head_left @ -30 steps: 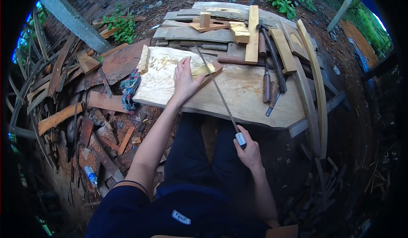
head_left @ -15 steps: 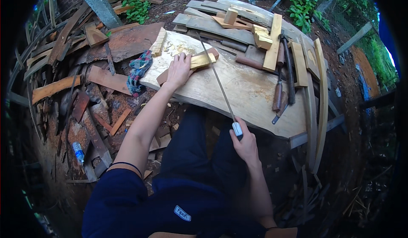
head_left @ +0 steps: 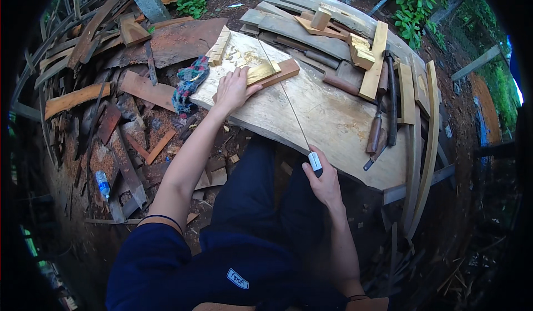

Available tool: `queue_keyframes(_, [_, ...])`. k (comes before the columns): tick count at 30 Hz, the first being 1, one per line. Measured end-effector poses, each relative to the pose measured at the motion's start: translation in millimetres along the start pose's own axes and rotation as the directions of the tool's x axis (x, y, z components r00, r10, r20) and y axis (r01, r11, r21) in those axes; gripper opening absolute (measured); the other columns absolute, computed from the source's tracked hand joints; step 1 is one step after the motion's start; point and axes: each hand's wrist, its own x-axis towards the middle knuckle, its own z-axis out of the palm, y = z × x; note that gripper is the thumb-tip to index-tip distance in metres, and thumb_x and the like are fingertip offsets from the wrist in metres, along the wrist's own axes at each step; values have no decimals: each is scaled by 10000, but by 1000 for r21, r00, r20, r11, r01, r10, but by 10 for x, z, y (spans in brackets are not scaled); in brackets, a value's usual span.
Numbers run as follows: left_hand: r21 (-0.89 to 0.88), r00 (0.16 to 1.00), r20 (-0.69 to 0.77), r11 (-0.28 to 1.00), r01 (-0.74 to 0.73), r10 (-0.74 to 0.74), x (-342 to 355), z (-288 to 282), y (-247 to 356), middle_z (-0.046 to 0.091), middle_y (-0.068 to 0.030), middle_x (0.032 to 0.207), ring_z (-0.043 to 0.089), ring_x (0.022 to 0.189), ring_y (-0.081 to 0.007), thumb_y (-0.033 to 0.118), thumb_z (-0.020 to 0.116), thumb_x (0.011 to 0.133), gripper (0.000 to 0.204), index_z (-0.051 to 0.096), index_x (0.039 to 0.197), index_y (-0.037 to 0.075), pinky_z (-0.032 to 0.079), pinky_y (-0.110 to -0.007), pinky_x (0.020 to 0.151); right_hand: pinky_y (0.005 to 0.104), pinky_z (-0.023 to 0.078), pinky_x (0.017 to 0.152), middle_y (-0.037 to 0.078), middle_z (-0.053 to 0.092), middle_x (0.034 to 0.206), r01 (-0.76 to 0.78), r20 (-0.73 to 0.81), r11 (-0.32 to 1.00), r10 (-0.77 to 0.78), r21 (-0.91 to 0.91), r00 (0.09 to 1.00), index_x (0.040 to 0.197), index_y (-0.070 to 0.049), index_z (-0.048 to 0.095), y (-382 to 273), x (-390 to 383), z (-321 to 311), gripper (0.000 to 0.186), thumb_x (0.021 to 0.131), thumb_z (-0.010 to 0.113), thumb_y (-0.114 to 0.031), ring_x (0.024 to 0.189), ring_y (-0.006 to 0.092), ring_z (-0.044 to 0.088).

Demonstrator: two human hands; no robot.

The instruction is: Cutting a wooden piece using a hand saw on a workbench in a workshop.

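Open bench top (head_left: 336, 125) between saw blade (head_left: 295, 114) and tool handle (head_left: 375, 127), boards (head_left: 302, 33) in the way beyond

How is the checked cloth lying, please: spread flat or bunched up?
Bunched up: the checked cloth forms a narrow, crumpled heap at the left end of the pale worktop.

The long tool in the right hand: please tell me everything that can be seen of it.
The long tool, probably a saw, has a thin, straight, metal-looking blade, seen nearly edge-on; no teeth are visible. The right hand grips its handle, pale with a dark lower end. The blade slants forward and left, passing over the worktop and the brown wooden bar; whether it touches the bar is unclear.
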Motion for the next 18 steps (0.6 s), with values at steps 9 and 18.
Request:
queue_keyframes(9, [-39, 987, -30, 987, 156, -157, 371, 49, 417, 708, -159, 1012, 689, 939, -332, 393, 387, 1042, 445, 677, 1015, 58, 486, -527, 867, 369, 503, 902, 193, 683, 1054, -76, 46, 996, 74, 53, 996, 1362, -50, 520, 112, 32, 16, 460, 955, 642, -226, 1008, 297, 663])
queue_keyframes(18, [139, 970, -241, 987, 78, -43, 268, 277, 434, 718, -86, 917, 685, 873, -280, 352, 439, 1027, 351, 675, 971, 99, 484, -476, 784, 251, 449, 536, 48, 537, 704, -230, 120, 840, 196, 491, 973, 1140, -9, 574, -93, 96, -59, 332, 985, 622, -298, 579, 91, 522])
